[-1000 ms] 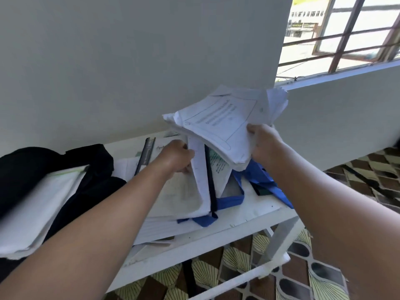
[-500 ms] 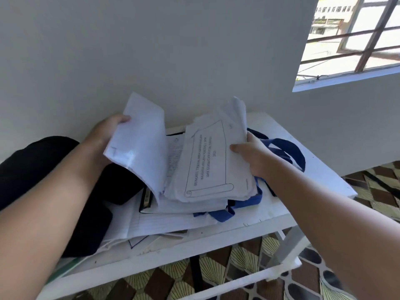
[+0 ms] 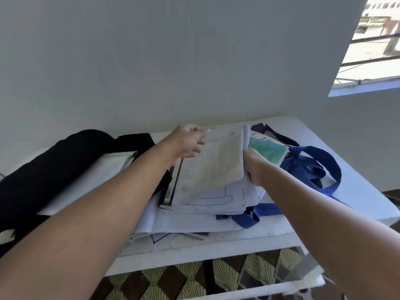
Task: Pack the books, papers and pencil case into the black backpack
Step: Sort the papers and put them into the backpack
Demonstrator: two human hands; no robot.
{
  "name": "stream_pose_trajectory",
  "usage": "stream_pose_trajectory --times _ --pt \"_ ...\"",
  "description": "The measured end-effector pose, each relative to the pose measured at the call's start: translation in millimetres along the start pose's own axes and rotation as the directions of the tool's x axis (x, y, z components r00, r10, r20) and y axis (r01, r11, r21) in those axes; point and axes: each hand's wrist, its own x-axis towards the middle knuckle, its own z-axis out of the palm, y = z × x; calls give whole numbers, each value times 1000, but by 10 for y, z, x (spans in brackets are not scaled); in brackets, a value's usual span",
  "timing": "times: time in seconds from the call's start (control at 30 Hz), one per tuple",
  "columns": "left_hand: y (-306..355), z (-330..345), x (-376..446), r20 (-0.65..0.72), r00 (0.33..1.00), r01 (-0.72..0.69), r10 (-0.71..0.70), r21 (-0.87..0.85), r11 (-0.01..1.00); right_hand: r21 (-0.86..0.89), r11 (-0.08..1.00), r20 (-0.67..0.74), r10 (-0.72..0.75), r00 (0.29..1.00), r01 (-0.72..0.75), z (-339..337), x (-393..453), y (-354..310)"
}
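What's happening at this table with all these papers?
A person is gathering loose papers on a white table to pack into the black backpack, which lies at the left with a white book or pad already sticking out of it. The right hand grips the edge of a sheaf of papers atop the pile, while the left hand reaches to its far side, fingers loosely spread. A blue cloth bag lies at the right, its straps partly under the pile.
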Motion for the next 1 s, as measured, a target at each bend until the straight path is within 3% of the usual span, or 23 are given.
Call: stream_pose_trajectory --times 0.07,0.13,0.23,0.33,0.4,0.47,0.57,0.73,0.8,0.9,1.0 --pt "-248 2 116 -41 999 33 -21 302 953 115 993 3 27 1000 -27 -76 -52 -16" --pt "-493 -41 176 -76 991 132 -108 540 831 255 964 10 69 998 -69 -152 -78 -45" --pt "-693 -56 180 -67 975 208 -210 591 780 314 943 89 83 993 -107 -190 -70 -48" --pt "-725 -48 172 -138 969 244 -203 457 855 178 980 133 66 989 -89 -92 -40 14" --pt "-738 -94 229 -176 946 300 -272 155 941 117 993 77 8 997 -18 -59 -73 30" --pt "-695 -160 263 -77 918 374 -388 -150 915 91 996 59 -18 998 12 -57 -95 35" --pt "-611 -163 266 33 926 376 -377 -193 906 -79 992 46 -98 994 101 -53 -96 25" --pt "-464 -116 34 -57 973 190 -224 -350 917 -512 827 -111 -330 937 231 -66 -98 -38" --pt "-420 -194 -81 -36 980 157 -198 -478 864 -408 864 -93 -360 929 294 -178 -80 -35" --pt "-325 -342 -230 -34 994 66 -101 -552 831 120 914 43 -394 918 387 -259 -171 -112" --pt "-223 -449 -299 -126 991 -95 34 -518 850 229 853 82 -497 864 469 -237 -291 -311"
